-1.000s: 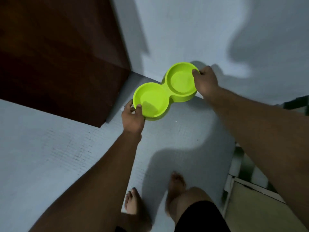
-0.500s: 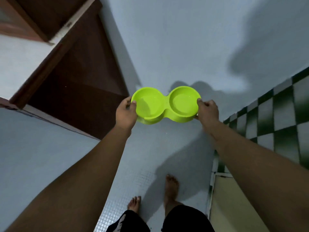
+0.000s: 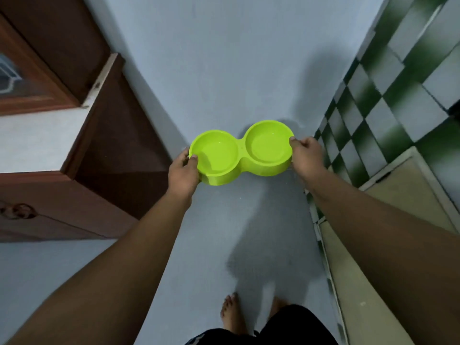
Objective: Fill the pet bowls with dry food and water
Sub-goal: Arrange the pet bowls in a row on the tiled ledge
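Bowl (image 3: 240, 151) higher, between both grips (image 3: 183, 171) (image 3: 305, 155)

Single head-worn wide view, facing forward and steeply down.
It looks from above along both forearms (image 3: 139, 245) to the left hand (image 3: 183, 173) and right hand (image 3: 305, 155) near centre; bare feet (image 3: 232, 316) sit at 6 o'clock, floor (image 3: 211, 232) below.

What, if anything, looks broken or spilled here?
Nothing stands out. The green double bowl is whole and roughly level, with the left hand and right hand gripping its ends. Both wells look empty; no spill on the floor.
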`<state>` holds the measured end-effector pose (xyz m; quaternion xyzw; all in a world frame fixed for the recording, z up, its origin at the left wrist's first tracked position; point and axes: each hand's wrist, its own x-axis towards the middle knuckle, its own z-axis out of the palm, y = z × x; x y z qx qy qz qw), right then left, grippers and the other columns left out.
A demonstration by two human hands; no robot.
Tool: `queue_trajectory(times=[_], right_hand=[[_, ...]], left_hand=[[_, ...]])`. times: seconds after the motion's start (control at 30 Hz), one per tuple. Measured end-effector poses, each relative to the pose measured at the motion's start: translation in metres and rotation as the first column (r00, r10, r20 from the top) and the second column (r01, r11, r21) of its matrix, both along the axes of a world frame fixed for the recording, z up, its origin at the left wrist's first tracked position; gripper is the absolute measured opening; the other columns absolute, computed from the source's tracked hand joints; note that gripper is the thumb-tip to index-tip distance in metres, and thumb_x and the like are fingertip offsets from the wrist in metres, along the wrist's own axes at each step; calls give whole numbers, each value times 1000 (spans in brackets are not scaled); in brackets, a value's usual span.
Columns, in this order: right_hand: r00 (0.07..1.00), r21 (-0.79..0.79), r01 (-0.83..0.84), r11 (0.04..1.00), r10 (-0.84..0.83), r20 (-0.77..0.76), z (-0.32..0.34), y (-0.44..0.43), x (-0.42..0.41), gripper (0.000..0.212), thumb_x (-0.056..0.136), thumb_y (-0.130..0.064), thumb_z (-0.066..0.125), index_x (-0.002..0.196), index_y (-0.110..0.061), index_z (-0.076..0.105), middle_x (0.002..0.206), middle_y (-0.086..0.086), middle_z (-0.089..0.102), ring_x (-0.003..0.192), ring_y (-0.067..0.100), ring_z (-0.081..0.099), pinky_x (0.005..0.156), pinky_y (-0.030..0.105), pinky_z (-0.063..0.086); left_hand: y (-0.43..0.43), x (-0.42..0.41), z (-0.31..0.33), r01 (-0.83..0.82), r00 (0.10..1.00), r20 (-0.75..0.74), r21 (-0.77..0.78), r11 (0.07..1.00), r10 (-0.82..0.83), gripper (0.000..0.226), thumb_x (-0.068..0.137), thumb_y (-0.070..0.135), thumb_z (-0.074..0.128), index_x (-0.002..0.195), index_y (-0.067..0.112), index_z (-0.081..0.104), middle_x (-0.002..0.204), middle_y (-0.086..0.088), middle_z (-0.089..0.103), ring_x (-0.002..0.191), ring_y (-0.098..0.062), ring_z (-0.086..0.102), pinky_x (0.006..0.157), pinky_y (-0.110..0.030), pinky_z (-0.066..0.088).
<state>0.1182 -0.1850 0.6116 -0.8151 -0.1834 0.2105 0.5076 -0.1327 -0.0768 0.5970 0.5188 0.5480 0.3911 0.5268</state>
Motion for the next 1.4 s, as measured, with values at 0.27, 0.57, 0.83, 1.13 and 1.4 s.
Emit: queue_trajectory(times=[0.27, 0.57, 0.83, 1.13, 1.4], right_hand=[[998, 119, 42, 992, -35, -56, 9, -117, -19, 27, 86, -43, 64, 80, -18, 56, 86, 8, 65, 89, 31, 66, 85, 56, 56], [984, 138, 135, 981, -116, -135, 8, -287, -43, 45, 57, -66, 58, 71, -24, 53, 81, 4, 63, 93, 30, 66, 86, 55, 56], [945, 173, 321, 931, -301, -129, 26, -424, -106, 35, 71, -55, 65, 74, -23, 51, 81, 3, 59, 89, 29, 61, 85, 57, 57], [866, 160, 500, 851, -494, -78, 34, -574, -209, 20, 90, -42, 63, 97, -23, 60, 101, 5, 63, 98, 28, 62, 83, 56, 58], [756, 81, 652, 754, -654, -5, 38, -736, -267, 25, 94, -39, 63, 105, -16, 65, 101, 2, 66, 99, 24, 63, 89, 40, 55]], left_hand=[[-89, -13, 5, 79, 997, 13, 0, 997, -79, 27, 103, 17, 56, 128, 16, 67, 109, -3, 70, 97, -18, 64, 97, -58, 56], [-243, -36, 28, 216, 976, 42, -3, 976, -216, 33, 104, 13, 54, 136, 17, 61, 115, -1, 66, 101, -16, 63, 94, -45, 57], [-339, -64, 40, 387, 920, 73, -7, 922, -386, 37, 105, 13, 52, 142, 19, 58, 118, -2, 65, 91, -6, 62, 66, -29, 56], [-453, -114, 53, 557, 828, 71, 3, 831, -556, 29, 105, 15, 53, 131, 22, 63, 101, 13, 64, 88, -2, 61, 73, -33, 58], [-580, -133, 46, 709, 704, 61, -121, 695, -707, 17, 106, 30, 54, 122, 25, 59, 130, -7, 62, 106, -24, 62, 85, -52, 60]])
